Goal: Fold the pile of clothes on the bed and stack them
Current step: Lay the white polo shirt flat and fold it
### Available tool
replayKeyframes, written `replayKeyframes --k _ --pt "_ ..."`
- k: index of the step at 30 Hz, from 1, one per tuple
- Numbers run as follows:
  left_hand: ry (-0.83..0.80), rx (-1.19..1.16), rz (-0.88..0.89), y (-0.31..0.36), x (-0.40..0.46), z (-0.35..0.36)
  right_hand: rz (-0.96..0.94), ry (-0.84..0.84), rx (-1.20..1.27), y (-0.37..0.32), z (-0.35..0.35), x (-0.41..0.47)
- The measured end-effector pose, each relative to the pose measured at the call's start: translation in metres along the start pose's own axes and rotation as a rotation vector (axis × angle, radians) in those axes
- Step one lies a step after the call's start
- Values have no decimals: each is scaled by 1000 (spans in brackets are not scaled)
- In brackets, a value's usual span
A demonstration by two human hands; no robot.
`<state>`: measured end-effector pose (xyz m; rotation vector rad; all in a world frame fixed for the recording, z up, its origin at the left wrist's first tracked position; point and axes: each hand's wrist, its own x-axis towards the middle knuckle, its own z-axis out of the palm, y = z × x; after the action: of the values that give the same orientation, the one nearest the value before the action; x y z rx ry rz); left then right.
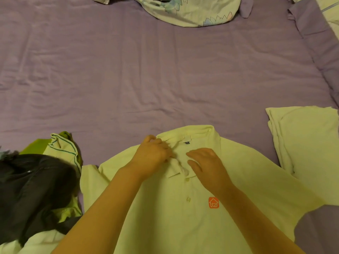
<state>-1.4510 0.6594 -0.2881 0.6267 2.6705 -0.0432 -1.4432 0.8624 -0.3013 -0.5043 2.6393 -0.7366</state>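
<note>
A pale yellow polo shirt (244, 182) with an orange house logo lies front-up on the purple bed sheet (146, 79), collar away from me. My left hand (152, 156) pinches the left collar flap near the placket. My right hand (207, 165) rests flat on the shirt just right of the collar, fingers relaxed. To the left lies a pile of unfolded clothes (33, 187): a dark garment over green and pale pieces. At the right sits a folded pale garment (308, 143).
A floral duvet (185, 10) is bunched at the far edge of the bed. A purple pillow or sheet fold (315, 32) runs along the far right. Bare sheet fills the middle.
</note>
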Motion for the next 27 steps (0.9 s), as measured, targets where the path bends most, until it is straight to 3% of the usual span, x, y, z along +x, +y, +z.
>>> replayKeyframes --k 2,4,6,9,11,13,16,18,20,22,27 --pt "151 -136 -44 3 6 1 98 -108 255 -9 7 9" --pt "307 -331 -173 3 9 5 226 -107 577 -18 10 15" --pt "312 -502 -379 -8 8 12 368 -80 847 -26 13 21" --pt "131 -570 -572 -28 -1 26 334 -93 718 -39 20 33" --pt "71 -485 -587 -38 -8 35 270 -146 506 -49 25 43" --pt "76 -548 -596 -48 -16 38 246 -121 403 -51 28 52" --pt "163 -679 -513 -64 -29 40 350 -61 486 -48 24 62" --pt "211 -759 -462 -70 -33 39 451 -101 582 -55 23 71" --pt "222 -819 -429 -71 -33 37 455 -166 525 -65 26 80" --pt "186 -845 -455 -72 -33 35 354 -122 444 -71 28 88" --pt "14 -860 -514 -91 -48 39 479 -37 854 -60 18 94"
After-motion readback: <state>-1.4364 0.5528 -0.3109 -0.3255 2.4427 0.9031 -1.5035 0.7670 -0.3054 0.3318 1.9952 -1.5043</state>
